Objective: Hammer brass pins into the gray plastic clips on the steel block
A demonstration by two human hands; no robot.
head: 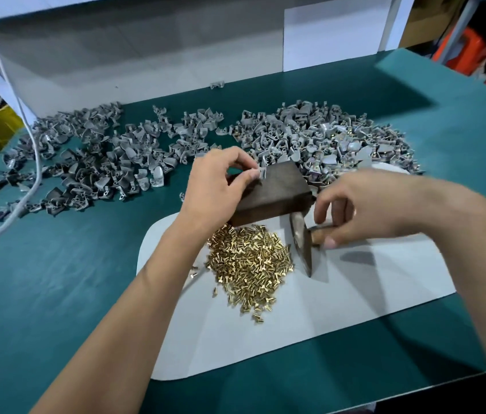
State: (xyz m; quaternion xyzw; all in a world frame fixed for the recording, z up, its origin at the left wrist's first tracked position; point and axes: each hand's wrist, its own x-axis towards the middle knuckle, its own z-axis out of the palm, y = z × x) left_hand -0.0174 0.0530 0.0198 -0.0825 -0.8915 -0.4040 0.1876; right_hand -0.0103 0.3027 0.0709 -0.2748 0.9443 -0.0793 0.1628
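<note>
A heap of brass pins (247, 261) lies on a white mat (355, 294), just in front of the steel block (271, 192). Right of the pins and touching the block's near corner, the hammer (303, 243) rests head-down. The right hand (376, 210) hovers over its wooden handle, fingers loosely curled, thumb touching the wood, not yet gripping. On the block's far left edge, the left hand (221, 180) pinches a gray clip (262, 174). Beyond the block, clip piles (146, 150) spread out. I cannot see a pin in the clip. Best seat the clip flat, fingers clear, before striking.
</note>
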